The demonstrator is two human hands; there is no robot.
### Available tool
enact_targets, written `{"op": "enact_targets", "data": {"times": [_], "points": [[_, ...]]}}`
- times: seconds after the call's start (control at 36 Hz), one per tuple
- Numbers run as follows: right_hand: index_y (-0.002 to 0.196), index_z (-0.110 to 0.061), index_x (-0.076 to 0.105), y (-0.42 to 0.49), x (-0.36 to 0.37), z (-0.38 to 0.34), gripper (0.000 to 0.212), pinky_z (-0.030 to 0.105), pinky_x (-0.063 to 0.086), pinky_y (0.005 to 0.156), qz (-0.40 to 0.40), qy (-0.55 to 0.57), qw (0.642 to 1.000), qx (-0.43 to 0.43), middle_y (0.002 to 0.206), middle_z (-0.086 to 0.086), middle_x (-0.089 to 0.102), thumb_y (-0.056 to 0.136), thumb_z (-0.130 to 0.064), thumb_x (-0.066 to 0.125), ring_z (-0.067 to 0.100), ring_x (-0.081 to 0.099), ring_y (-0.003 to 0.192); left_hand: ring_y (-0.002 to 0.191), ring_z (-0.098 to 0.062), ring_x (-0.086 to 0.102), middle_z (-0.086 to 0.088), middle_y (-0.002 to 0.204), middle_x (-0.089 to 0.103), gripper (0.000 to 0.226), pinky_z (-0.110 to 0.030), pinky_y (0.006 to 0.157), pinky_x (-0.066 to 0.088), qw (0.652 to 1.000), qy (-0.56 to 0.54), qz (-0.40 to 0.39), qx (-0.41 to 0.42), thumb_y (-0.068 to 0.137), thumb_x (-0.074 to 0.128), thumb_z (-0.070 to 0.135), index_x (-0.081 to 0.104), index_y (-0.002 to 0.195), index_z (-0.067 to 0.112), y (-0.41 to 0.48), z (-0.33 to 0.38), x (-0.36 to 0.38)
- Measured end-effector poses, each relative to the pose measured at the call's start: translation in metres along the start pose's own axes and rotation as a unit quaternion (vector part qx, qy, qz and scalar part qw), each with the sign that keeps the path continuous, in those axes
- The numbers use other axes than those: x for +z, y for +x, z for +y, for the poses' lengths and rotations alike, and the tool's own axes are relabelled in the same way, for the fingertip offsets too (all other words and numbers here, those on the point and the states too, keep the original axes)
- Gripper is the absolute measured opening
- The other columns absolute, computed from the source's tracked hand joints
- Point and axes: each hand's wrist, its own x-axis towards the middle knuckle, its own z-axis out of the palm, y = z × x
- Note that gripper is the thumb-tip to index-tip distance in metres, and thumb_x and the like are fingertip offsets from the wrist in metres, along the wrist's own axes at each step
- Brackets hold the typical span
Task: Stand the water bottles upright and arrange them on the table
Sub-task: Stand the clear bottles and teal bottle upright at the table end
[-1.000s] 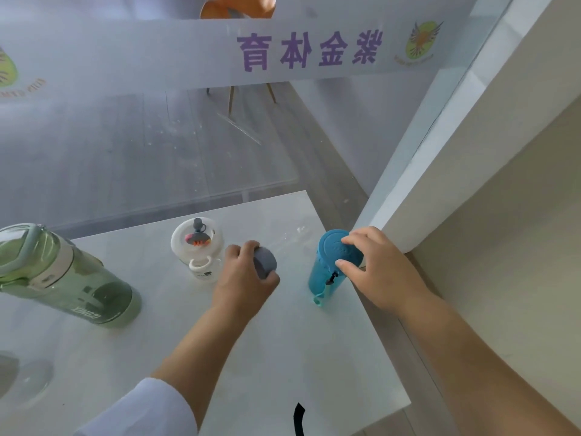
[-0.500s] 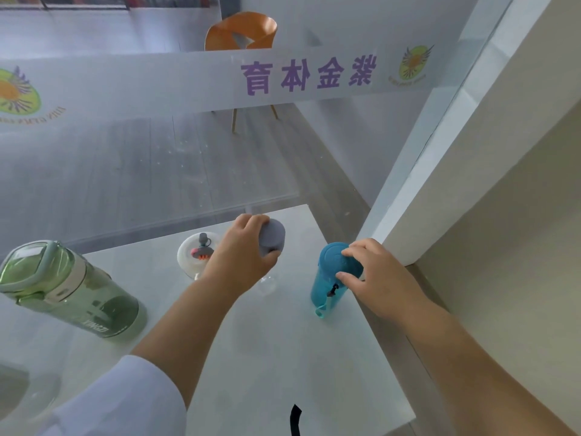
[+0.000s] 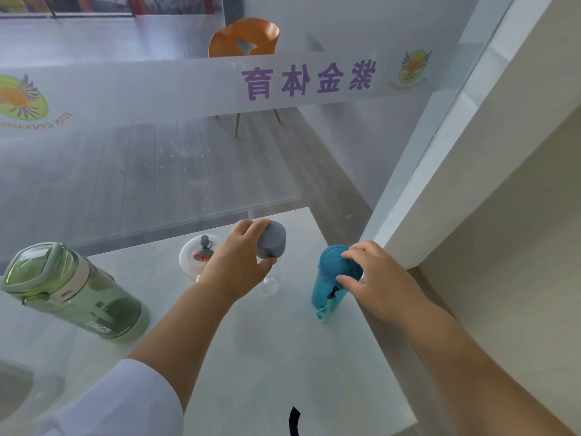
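Note:
My left hand (image 3: 239, 262) grips the grey cap of a clear bottle (image 3: 273, 243), which stands upright near the far edge of the white table (image 3: 283, 357). My right hand (image 3: 374, 275) holds the lid of a teal bottle (image 3: 327, 287) standing upright at the table's right edge. A small white bottle (image 3: 196, 256) with a grey and orange stopper stands just left of my left hand. A large green bottle (image 3: 72, 291) stands at the left.
A glass partition with a frosted band and purple characters (image 3: 308, 80) rises behind the table. An orange chair (image 3: 245, 39) stands beyond the glass. A white wall corner (image 3: 440, 184) is close on the right. A clear object (image 3: 19, 391) shows at the lower left.
My left hand has carried the grey-capped bottle away from me, towards the table's far edge. My right hand stays on the teal bottle's lid. The view has tilted upward.

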Motion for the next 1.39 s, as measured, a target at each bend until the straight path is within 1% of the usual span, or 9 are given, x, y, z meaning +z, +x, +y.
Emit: {"op": "enact_targets", "data": {"times": [0.19, 0.42, 0.58, 0.69, 0.78, 0.97, 1.14, 1.28, 1.39], "points": [[0.124, -0.017, 0.052, 0.0, -0.003, -0.003, 0.042, 0.034, 0.051, 0.093, -0.009, -0.004, 1.0, 0.006, 0.126, -0.004, 0.048, 0.088, -0.037, 0.058, 0.016, 0.052, 0.11, 0.113, -0.016, 0.052, 0.004, 0.133, 0.045, 0.057, -0.021, 0.078, 0.031, 1.0, 0.006, 0.005, -0.021, 0.085, 0.064, 0.031, 0.039, 0.136, 0.026, -0.003, 0.002, -0.002], [0.128, -0.02, 0.048, 0.0, -0.013, -0.011, 0.045, 0.036, 0.05, 0.096, -0.039, -0.026, 0.999, 0.014, 0.131, -0.002, 0.048, 0.089, -0.04, 0.055, 0.016, 0.052, 0.113, 0.111, -0.015, 0.052, 0.006, 0.131, 0.046, 0.054, -0.023, 0.078, 0.031, 0.999, 0.017, -0.004, -0.031, 0.085, 0.063, 0.037, 0.042, 0.134, 0.027, -0.004, 0.005, -0.009], [0.132, -0.024, 0.045, 0.005, -0.036, -0.021, 0.046, 0.035, 0.046, 0.096, -0.055, -0.042, 0.997, 0.024, 0.133, -0.002, 0.049, 0.09, -0.041, 0.053, 0.018, 0.051, 0.116, 0.113, -0.023, 0.054, 0.003, 0.132, 0.049, 0.057, -0.042, 0.092, 0.048, 0.997, 0.054, -0.036, -0.033, 0.081, 0.063, 0.045, 0.042, 0.132, 0.03, -0.004, 0.008, -0.027], [0.134, -0.024, 0.042, 0.009, -0.054, -0.031, 0.049, 0.034, 0.043, 0.096, -0.07, -0.054, 0.996, 0.011, 0.138, -0.002, 0.048, 0.09, -0.043, 0.052, 0.019, 0.05, 0.119, 0.103, -0.022, 0.06, 0.004, 0.127, 0.056, 0.05, -0.035, 0.086, 0.049, 0.995, 0.091, -0.034, -0.027, 0.081, 0.063, 0.047, 0.049, 0.126, 0.029, -0.007, 0.011, -0.051], [0.137, -0.025, 0.038, 0.012, -0.065, -0.044, 0.055, 0.035, 0.045, 0.097, -0.092, -0.067, 0.994, 0.005, 0.137, -0.002, 0.048, 0.089, -0.046, 0.052, 0.019, 0.051, 0.118, 0.099, -0.021, 0.063, 0.005, 0.123, 0.059, 0.047, -0.037, 0.086, 0.052, 0.991, 0.127, -0.024, -0.027, 0.082, 0.06, 0.05, 0.051, 0.124, 0.031, -0.015, 0.009, -0.072], [0.141, -0.027, 0.033, 0.009, -0.079, -0.094, 0.062, 0.037, 0.044, 0.1, -0.104, -0.091, 0.989, -0.043, 0.144, -0.002, 0.044, 0.086, -0.048, 0.056, 0.019, 0.048, 0.126, 0.099, -0.02, 0.063, 0.008, 0.112, 0.064, 0.042, -0.036, 0.085, 0.053, 0.986, 0.149, 0.013, -0.07, 0.081, 0.059, 0.054, 0.055, 0.117, 0.034, -0.054, -0.008, -0.126], [0.134, -0.024, 0.041, -0.011, -0.072, -0.156, 0.058, 0.041, 0.047, 0.097, -0.1, -0.114, 0.983, -0.107, 0.133, 0.001, 0.052, 0.085, -0.05, 0.057, 0.021, 0.052, 0.118, 0.101, -0.015, 0.063, 0.011, 0.113, 0.063, 0.042, -0.035, 0.086, 0.053, 0.979, 0.162, 0.049, -0.11, 0.081, 0.059, 0.055, 0.055, 0.117, 0.035, -0.114, -0.034, -0.164], [0.129, -0.022, 0.044, -0.041, -0.052, -0.217, 0.054, 0.041, 0.048, 0.093, -0.108, -0.129, 0.974, -0.152, 0.127, 0.002, 0.054, 0.085, -0.05, 0.056, 0.023, 0.055, 0.112, 0.093, -0.019, 0.063, 0.01, 0.109, 0.064, 0.036, -0.031, 0.079, 0.052, 0.974, 0.151, 0.071, -0.155, 0.079, 0.061, 0.053, 0.059, 0.11, 0.034, -0.184, -0.069, -0.191], [0.128, -0.024, 0.046, -0.071, -0.028, -0.267, 0.053, 0.036, 0.046, 0.09, -0.123, -0.134, 0.965, -0.189, 0.129, 0.0, 0.055, 0.084, -0.05, 0.058, 0.022, 0.054, 0.112, 0.1, -0.014, 0.061, 0.012, 0.114, 0.062, 0.042, -0.029, 0.085, 0.049, 0.962, 0.168, 0.06, -0.207, 0.081, 0.058, 0.055, 0.055, 0.118, 0.034, -0.247, -0.098, -0.211]]}}
